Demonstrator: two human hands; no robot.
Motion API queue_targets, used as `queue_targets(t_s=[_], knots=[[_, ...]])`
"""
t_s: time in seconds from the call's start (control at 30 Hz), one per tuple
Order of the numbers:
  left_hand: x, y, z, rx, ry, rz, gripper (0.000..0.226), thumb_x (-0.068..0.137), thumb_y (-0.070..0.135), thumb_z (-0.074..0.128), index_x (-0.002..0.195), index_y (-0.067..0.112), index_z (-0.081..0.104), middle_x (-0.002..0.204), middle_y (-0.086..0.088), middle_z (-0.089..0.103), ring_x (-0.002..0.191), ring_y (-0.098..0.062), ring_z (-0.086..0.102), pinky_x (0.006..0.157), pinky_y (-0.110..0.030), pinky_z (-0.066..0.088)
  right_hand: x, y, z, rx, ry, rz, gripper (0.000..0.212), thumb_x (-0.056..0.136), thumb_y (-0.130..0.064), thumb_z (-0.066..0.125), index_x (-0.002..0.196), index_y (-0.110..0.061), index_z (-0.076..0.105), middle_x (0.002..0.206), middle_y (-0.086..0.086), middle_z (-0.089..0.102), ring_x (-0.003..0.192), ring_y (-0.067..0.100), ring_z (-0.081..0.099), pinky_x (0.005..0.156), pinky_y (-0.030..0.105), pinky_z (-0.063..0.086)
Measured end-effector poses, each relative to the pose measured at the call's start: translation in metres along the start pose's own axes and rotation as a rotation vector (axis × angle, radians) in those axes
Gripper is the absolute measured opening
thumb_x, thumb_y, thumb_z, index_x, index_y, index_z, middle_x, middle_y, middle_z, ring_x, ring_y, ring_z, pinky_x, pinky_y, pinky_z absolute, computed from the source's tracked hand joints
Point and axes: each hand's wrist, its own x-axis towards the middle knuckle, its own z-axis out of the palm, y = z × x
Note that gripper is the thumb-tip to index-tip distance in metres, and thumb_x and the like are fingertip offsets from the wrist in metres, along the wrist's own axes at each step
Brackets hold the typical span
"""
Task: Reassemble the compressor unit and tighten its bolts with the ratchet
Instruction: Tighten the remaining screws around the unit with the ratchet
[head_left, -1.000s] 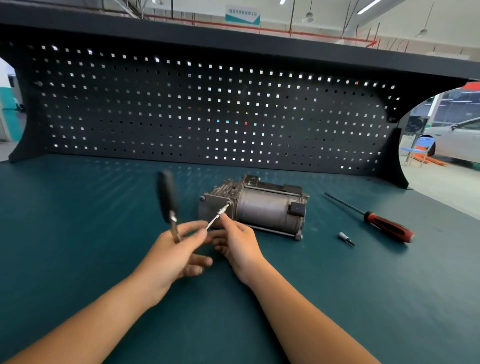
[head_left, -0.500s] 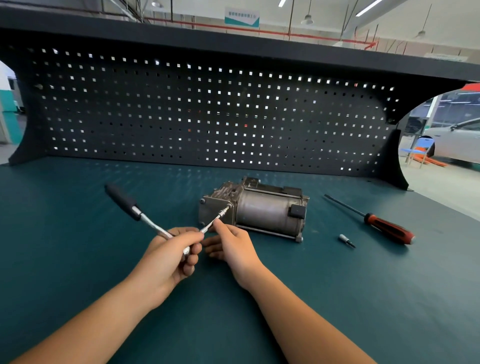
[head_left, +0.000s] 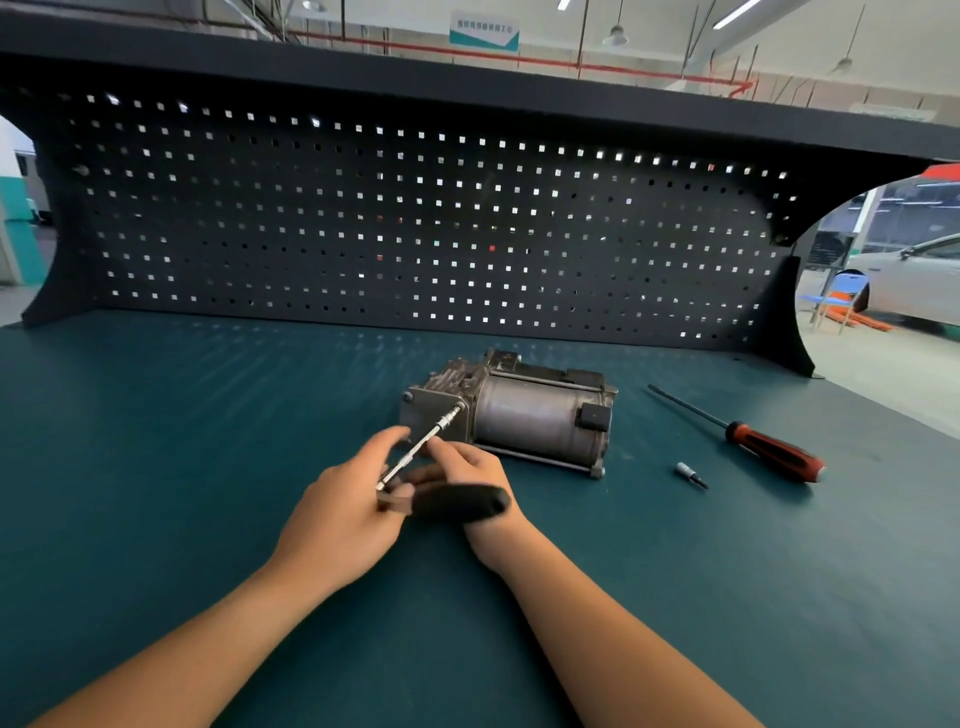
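Extended ratchet (head_left: 422, 450) against compressor unit (head_left: 535, 422)

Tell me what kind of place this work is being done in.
Most likely a car repair workshop. A workbench with a pegboard back carries a compressor and a screwdriver, a ratchet is in use, and a white car stands on the floor beyond, to the right.

Bare left hand (head_left: 343, 514), bare right hand (head_left: 471, 463)

Bright overhead light — edges bow outward; blur smears the ratchet handle (head_left: 460, 503).
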Motion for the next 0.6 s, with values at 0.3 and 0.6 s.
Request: queue_targets(t_s=[0.3,0.6], knots=[[0.004,0.031,-0.014,-1.434,-0.022,-0.922,0.042,0.096,0.041,0.043,0.084,0.003,0.055,0.045,-0.003,0.057,0.029,-0.006,0.048,0.033,-0.014,0.043,0.0,0.0,-0.002,-0.037,-0.011,-0.025,0.024,0.095,-0.031,0.049,0.079,-0.018,0.06,0.058,-0.002,0.062,0.049,0.008,0.056,0.052,0.018,0.045],[0.006,0.028,-0.018,-1.316,-0.086,-0.783,0.018,0.089,0.019,0.053,0.073,0.017,0.046,0.043,0.005,0.041,0.029,-0.003,0.032,0.034,-0.011,0.032,0.001,0.0,-0.001,-0.025,-0.017,0.006,0.022,0.096,-0.028,0.047,0.083,-0.018,0.061,0.064,0.002,0.063,0.047,0.006,0.054,0.05,0.015,0.045]])
